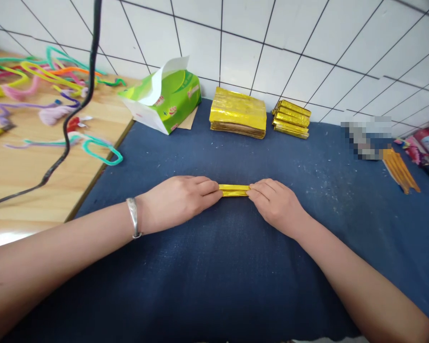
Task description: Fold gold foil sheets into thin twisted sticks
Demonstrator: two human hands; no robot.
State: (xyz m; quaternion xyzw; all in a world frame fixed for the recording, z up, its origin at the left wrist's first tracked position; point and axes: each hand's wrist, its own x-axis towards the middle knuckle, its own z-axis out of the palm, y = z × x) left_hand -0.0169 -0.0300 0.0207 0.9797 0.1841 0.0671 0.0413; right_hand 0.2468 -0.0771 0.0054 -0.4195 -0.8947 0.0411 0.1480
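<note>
A narrow folded strip of gold foil paper (235, 190) lies crosswise on the dark blue cloth (214, 267). My left hand (186, 197) is closed on its left end, with a silver bangle (133, 218) at the wrist. On the strip's right end, my right hand (275, 202) is closed too, fingertips pressed down. Both ends of the strip are hidden under the fingers; only its middle shows, with a crease along its length. Beyond the hands sits a thick stack of flat gold foil paper (238, 112). Beside that stack are several pleated gold foil pieces (291, 119).
A green and white packet (171, 97) stands at the back left by the tiled wall (243, 43). Colourful pipe cleaners (102, 147) cover the wooden tabletop (43, 186) at left. A black cable (66, 126) hangs in front. Orange folded strips (400, 169) lie at right.
</note>
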